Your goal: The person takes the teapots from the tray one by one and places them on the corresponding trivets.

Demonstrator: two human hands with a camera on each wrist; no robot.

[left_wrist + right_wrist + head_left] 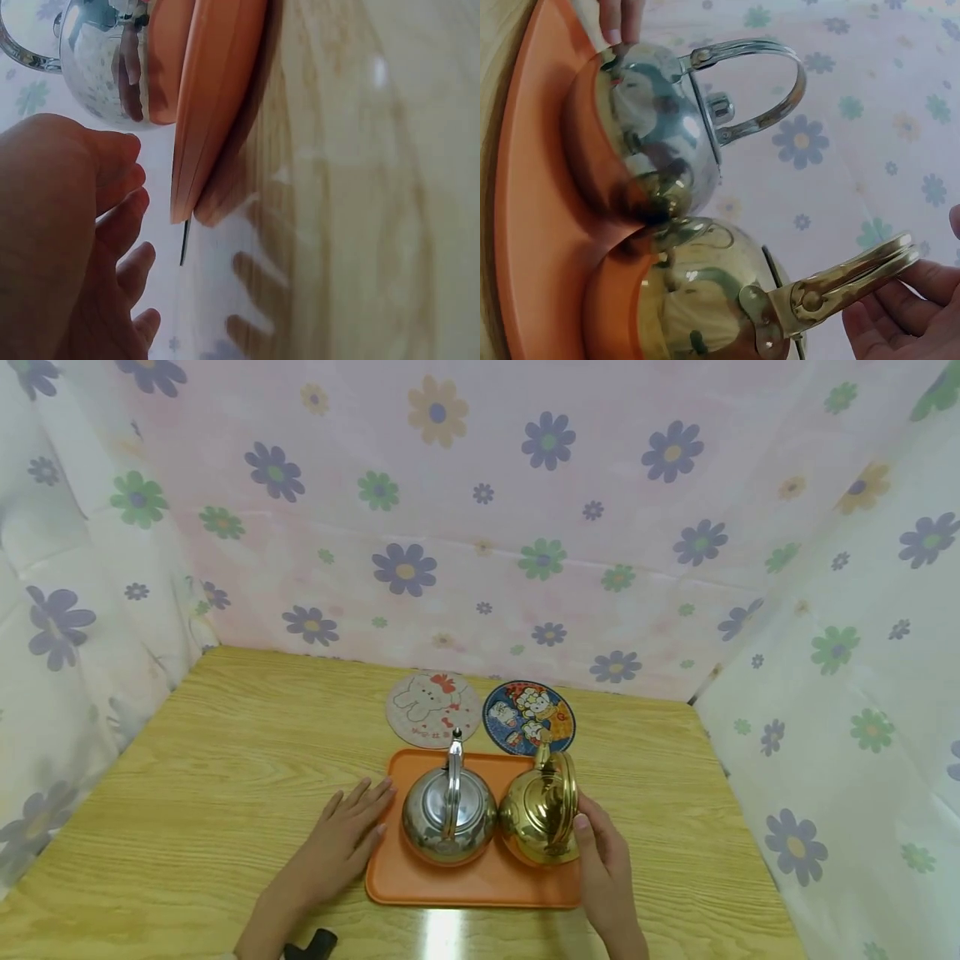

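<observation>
A silver kettle [450, 818] and a gold kettle [536, 818] stand side by side on an orange tray [472, 893], spouts toward the far side. The silver handle [780, 60] stands upright; the gold handle [855, 277] leans to the right. My right hand [609, 860] touches the gold handle with its fingers [922, 285]. Its thumb is apart from the handle in the right wrist view. My left hand [341, 839] lies by the tray's left edge, fingers extended, apart from the silver kettle. In the left wrist view the fingers [124, 217] are spread beside the tray.
Two round mats lie behind the tray: a pale bunny mat [427, 710] and a dark blue cartoon mat [525, 714]. A black object [318, 943] shows at the near edge. Flowered cloth [480, 527] borders the wooden table [247, 752] at the back and sides.
</observation>
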